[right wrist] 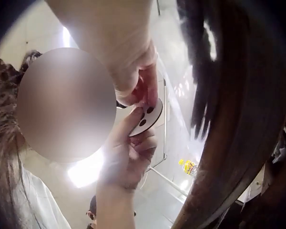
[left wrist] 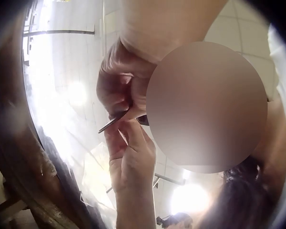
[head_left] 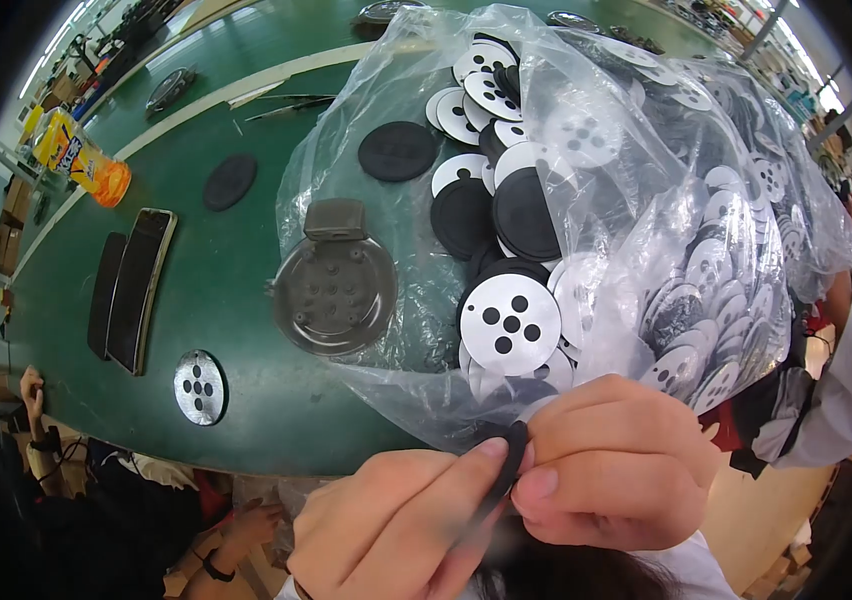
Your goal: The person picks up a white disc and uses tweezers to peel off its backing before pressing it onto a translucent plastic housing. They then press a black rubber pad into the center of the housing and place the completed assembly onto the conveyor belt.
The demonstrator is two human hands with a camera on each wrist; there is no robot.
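Close in front of the body, both hands pinch one thin black disc (head_left: 512,462), which stands nearly edge-on in the head view. My left hand (head_left: 386,520) holds its left side between thumb and fingers. On the opposite side, my right hand (head_left: 616,465) grips the edge with thumb and curled fingers. The right wrist view shows the white face with black dots of this disc (right wrist: 151,118). Just beyond the hands lies a clear plastic bag (head_left: 626,210), full of similar discs. A white dotted disc (head_left: 509,325) lies at its mouth, nearest the hands.
A dark translucent round plastic part (head_left: 336,295) lies by the bag's left edge. Farther left are a silvery dotted disc (head_left: 200,387), a black disc (head_left: 230,182), two phones (head_left: 141,290) and an orange bottle (head_left: 81,160). Tweezers (head_left: 291,107) lie farther back. Other people sit at both sides.
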